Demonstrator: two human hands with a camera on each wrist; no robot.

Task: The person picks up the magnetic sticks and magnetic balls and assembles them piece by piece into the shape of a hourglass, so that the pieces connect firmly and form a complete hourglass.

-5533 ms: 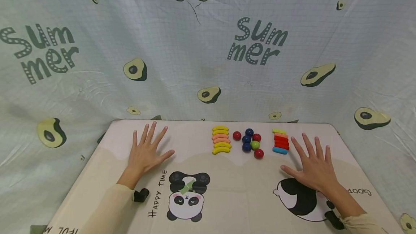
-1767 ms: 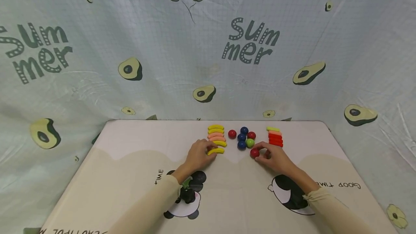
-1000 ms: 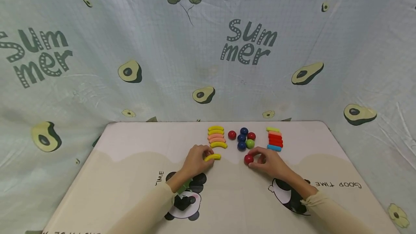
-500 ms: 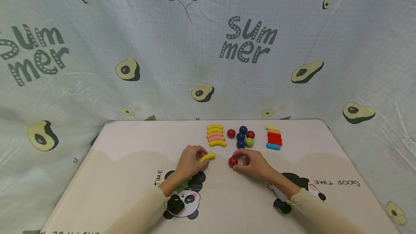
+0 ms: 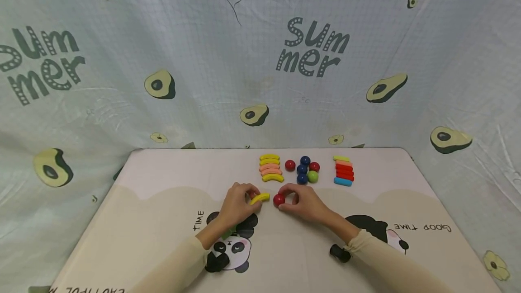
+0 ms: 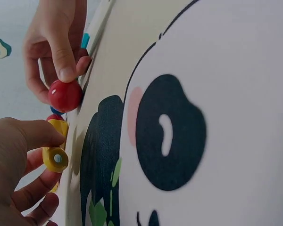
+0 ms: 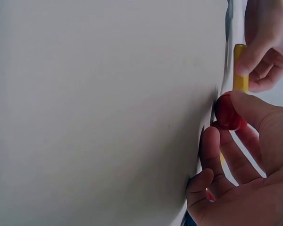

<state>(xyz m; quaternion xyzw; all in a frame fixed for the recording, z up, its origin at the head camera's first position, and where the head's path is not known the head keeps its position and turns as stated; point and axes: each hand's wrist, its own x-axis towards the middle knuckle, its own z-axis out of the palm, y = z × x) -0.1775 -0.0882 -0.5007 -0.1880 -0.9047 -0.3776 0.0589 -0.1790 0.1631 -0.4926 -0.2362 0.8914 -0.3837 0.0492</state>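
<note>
My left hand (image 5: 238, 205) pinches a yellow toy banana (image 5: 259, 198) between thumb and fingers, its far end pointing right. Just to the right, my right hand (image 5: 304, 202) holds a shiny red ball (image 5: 278, 200) between thumb and fingertips. A small gap separates ball and banana in the head view. From the left wrist, the banana's blunt end (image 6: 56, 159) faces the camera, with the red ball (image 6: 65, 95) beyond it. In the right wrist view the ball (image 7: 228, 113) sits under my thumb, overlapping the lower end of the banana (image 7: 239, 82).
Behind the hands, yellow and pink toy bananas (image 5: 270, 167) lie stacked in a column. Beside them sit dark blue balls (image 5: 302, 169), two red balls (image 5: 290, 165) and a green ball (image 5: 312, 176). Coloured sticks (image 5: 344, 171) line up at right. The table mat (image 5: 122, 220) ends at a hanging sheet (image 5: 203, 58).
Both hands were spread flat at first, then took the banana and red ball from the front of their groups. The right hand has since carried the ball left, up close to the banana.
</note>
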